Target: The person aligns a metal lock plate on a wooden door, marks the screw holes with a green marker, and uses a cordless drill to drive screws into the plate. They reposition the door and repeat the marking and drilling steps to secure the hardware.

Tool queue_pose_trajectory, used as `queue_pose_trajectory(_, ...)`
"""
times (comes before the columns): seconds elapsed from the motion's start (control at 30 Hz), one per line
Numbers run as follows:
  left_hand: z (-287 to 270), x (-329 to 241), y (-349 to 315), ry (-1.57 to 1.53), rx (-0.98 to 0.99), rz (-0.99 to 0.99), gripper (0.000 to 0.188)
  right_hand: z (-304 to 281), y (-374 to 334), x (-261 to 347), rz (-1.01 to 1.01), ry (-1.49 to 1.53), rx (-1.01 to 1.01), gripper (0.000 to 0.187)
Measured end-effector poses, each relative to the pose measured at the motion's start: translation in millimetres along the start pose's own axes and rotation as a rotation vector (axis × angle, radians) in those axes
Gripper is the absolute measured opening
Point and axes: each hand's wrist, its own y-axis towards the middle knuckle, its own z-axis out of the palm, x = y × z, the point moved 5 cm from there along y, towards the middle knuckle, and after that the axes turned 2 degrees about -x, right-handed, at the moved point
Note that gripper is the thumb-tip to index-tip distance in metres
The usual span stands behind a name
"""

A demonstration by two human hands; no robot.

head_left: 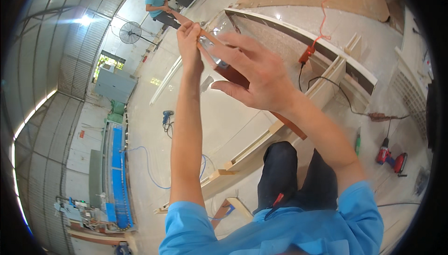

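Observation:
A long reddish-brown board (291,126) runs diagonally in front of me, from above my knees to the upper left. My left hand (189,40) is closed round its upper part, fingers bent over the edge. Beside it, my right hand (261,70) hovers over or lightly touches the board; its fingers are spread and partly smeared by motion, and I cannot tell whether they make contact. Between the hands, a small shiny, clear-looking piece (210,52) shows against the board. My right hand hides part of the board's middle.
A long white frame (298,32) lies to the right, with an orange socket (306,54) and cables on it. A red drill (383,153) rests at right, a blue drill (167,116) at left. Another person (159,3) stands far off, near a fan (130,33). Pale wooden strips (219,174) lie near my knees.

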Motion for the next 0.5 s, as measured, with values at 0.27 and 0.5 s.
queue_pose_trajectory(0.27,4,16,-8,-0.235,-0.18,-0.171,0.059,20,-8,-17,-0.038,0.008,-0.087,0.053)
queue_pose_trajectory(0.5,2,17,-11,-0.288,-0.219,-0.172,0.056,22,-8,-18,-0.102,-0.014,-0.082,0.058)
